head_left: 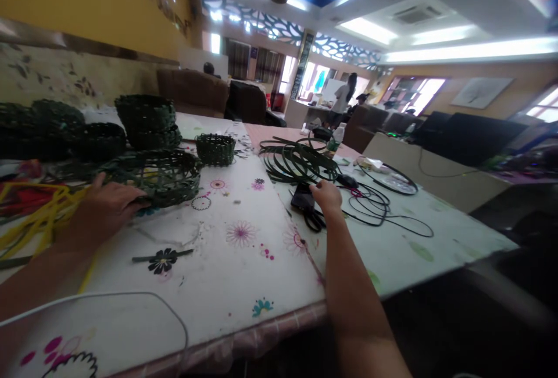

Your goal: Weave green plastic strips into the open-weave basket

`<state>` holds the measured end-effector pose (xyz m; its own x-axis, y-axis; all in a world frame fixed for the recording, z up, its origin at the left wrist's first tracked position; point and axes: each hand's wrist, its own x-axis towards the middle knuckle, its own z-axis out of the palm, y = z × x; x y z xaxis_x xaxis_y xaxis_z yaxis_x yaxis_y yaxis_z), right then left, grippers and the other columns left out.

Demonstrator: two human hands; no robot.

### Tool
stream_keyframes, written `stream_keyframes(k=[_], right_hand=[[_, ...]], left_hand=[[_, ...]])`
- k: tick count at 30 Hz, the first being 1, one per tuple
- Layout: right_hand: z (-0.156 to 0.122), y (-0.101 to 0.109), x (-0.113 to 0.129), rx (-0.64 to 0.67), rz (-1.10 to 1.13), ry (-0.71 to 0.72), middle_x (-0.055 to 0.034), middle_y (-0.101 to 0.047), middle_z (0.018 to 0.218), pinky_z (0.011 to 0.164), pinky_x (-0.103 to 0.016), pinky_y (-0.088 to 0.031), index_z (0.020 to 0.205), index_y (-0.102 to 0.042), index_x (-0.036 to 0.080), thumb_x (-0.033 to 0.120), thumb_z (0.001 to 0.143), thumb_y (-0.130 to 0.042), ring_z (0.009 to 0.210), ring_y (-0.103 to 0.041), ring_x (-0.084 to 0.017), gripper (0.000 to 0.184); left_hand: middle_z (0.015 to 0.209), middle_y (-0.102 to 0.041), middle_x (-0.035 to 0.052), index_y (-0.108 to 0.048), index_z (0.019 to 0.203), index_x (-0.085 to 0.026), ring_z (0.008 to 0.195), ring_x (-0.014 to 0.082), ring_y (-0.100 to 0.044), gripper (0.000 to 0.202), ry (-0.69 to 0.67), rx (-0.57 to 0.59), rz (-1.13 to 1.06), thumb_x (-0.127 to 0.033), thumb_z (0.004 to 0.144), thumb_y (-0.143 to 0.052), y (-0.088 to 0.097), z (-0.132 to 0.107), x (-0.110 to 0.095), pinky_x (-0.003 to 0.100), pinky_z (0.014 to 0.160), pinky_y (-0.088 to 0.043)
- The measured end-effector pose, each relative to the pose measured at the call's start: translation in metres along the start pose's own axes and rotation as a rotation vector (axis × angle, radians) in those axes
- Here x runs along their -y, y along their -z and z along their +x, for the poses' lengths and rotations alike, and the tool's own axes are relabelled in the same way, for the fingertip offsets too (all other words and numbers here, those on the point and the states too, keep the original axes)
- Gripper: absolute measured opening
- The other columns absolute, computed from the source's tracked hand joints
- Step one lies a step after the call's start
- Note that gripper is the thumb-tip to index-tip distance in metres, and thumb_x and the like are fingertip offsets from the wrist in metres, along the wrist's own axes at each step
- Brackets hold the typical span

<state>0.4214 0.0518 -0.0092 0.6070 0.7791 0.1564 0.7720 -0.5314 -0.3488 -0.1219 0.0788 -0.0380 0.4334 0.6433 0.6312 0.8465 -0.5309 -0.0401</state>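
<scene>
**Left hand pinned on the loose weave, right hand over the phone**

The left hand [107, 206] lay spread on a half-woven green basket [163, 189], fingers apart and clamping nothing, right beside yellow strips [39, 215]. That weave looked loose: uneven pressure could have sprung its strips or skewed the shape. The right hand [326, 198] hung at the phone [302, 196], its grip impossible to tell from this view. A black cable [410, 229] trailed there, and a snag could have dragged the phone or tangled the coiled green strips [296, 160] just beyond. Farther off sat stacked baskets [146, 119], within reach of a careless elbow.
</scene>
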Motion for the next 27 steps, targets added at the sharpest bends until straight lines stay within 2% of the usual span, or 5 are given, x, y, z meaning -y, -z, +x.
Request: stream_keyframes(k=[10,15,19,24,27], right_hand=[[-0.015,-0.027,0.014,0.124,-0.027,-0.071,-0.0224,-0.044,0.147,0.098,-0.051,-0.046,0.157,-0.026,0.028,0.074,0.076,-0.063,0.129,-0.053,-0.04,0.1],[-0.023,-0.034,0.026,0.127,0.007,-0.058,-0.0199,-0.027,0.158,0.102,-0.056,-0.043,0.158,-0.022,0.033,0.07,0.075,-0.066,0.133,-0.048,-0.045,0.101],[-0.024,-0.033,0.028,0.143,0.026,-0.072,-0.02,-0.022,0.159,0.101,-0.054,-0.044,0.157,-0.022,0.032,0.045,0.079,-0.069,0.132,-0.049,-0.044,0.092],[-0.022,-0.034,0.027,0.16,0.011,-0.074,-0.0194,-0.024,0.158,0.1,-0.051,-0.044,0.155,-0.026,0.031,0.034,0.079,-0.065,0.13,-0.051,-0.04,0.086],[-0.018,-0.033,0.024,0.17,-0.013,-0.088,-0.0198,-0.039,0.15,0.101,-0.051,-0.042,0.153,-0.029,0.028,0.035,0.078,-0.067,0.129,-0.052,-0.038,0.084]], left_hand=[[0.093,-0.077,-0.0019,-0.068,0.094,-0.025,0.088,0.0216,-0.064,0.026,0.025,0.072,0.143,-0.047,0.091,-0.055,0.005,-0.001,0.001,0.05,0.105,-0.037],[0.097,-0.078,0.0025,-0.068,0.096,-0.022,0.089,0.0226,-0.064,0.029,0.037,0.076,0.135,-0.047,0.093,-0.052,0.003,-0.002,-0.002,0.049,0.104,-0.036],[0.093,-0.077,0.0024,-0.069,0.092,-0.022,0.086,0.0225,-0.062,0.032,0.062,0.064,0.064,-0.05,0.09,-0.053,-0.005,-0.003,0.005,0.05,0.107,-0.032],[0.101,-0.076,0.0078,-0.068,0.098,-0.018,0.091,0.0248,-0.063,0.036,0.061,0.146,0.101,-0.048,0.092,-0.049,-0.002,-0.003,0.001,0.054,0.109,-0.027],[0.106,-0.075,0.0123,-0.07,0.1,-0.015,0.096,0.0268,-0.063,0.038,0.111,0.199,0.091,-0.044,0.092,-0.047,0.003,0.0,-0.006,0.054,0.111,-0.023]])
